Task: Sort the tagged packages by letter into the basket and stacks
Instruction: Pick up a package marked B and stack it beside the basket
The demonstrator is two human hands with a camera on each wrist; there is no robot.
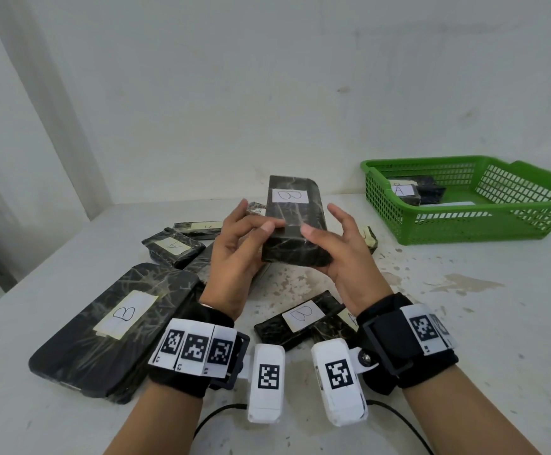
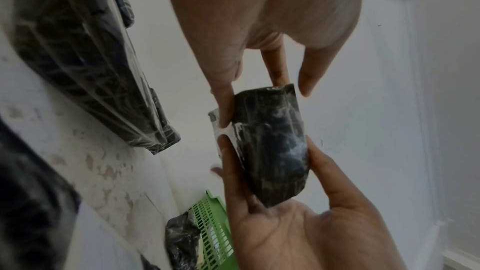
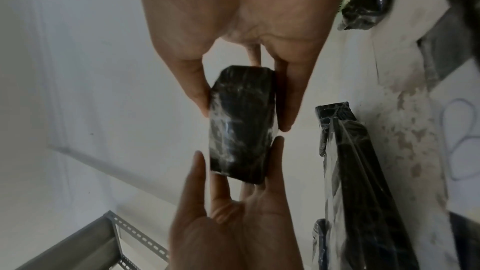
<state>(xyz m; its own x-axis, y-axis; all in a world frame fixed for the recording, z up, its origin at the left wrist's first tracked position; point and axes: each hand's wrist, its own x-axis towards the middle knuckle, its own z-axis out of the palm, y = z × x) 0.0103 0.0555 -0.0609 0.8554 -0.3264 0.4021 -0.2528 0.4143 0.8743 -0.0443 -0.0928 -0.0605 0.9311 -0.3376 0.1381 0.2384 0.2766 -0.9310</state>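
Here, a black-wrapped package tagged B point(image 1: 295, 221) is held above the white table point(image 1: 431, 323), the left hand point(image 1: 238, 254) and right hand point(image 1: 339, 254) each gripping one side with curled fingers. More tagged packages lie below; a large B package point(image 1: 113, 326) sits left, a green basket point(image 1: 464, 224) right.

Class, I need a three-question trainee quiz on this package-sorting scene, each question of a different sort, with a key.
1. True or false: the held package carries a label marked A.
2. Multiple choice: the labelled package in the green basket shows (a) A, (b) B, (c) C.
3. Fill in: the held package is gripped by ____ hand(s).

Key
1. False: its label reads B.
2. (a).
3. Both: the left hand and the right hand each have a grip on it, above the table.
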